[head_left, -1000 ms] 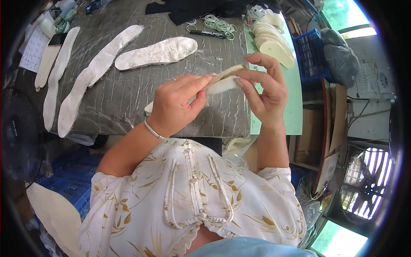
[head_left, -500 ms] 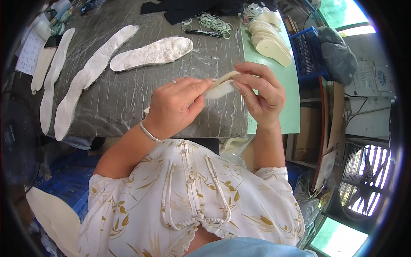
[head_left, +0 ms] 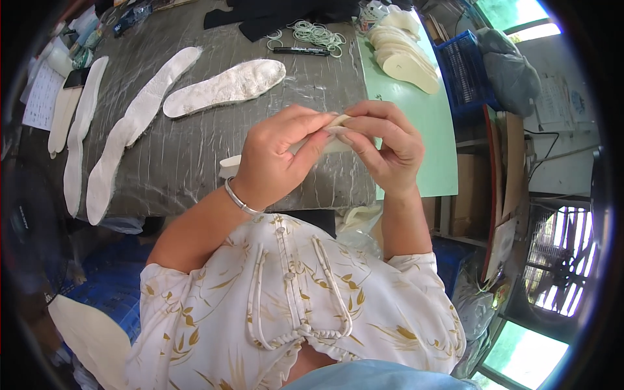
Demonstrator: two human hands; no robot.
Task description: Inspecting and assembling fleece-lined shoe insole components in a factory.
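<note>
My left hand (head_left: 279, 146) and my right hand (head_left: 388, 143) meet above the table's near part, fingertips almost touching. Between them they pinch a cream insole (head_left: 339, 120) with a white underside, bent at the edge where thumbs and fingers press it. Most of it is hidden behind the hands. A pale rounded end (head_left: 229, 164) shows beside my left wrist; whether it belongs to the same insole I cannot tell. Beyond my left hand lies a fleecy white insole (head_left: 224, 89), flat on the table. Two long wavy white strips of insoles (head_left: 140, 120) lie farther left.
A fanned stack of cream insoles (head_left: 406, 62) sits on a green mat (head_left: 435, 156) at the right. Pale green elastic bands (head_left: 318, 36), a black marker (head_left: 301, 51) and dark cloth (head_left: 276, 19) are at the back. Blue crates (head_left: 465, 75) stand beyond the table's right side.
My hands have drawn closer together along the insole's edge, the left moving right and the right slightly left. The view has shifted slightly.
</note>
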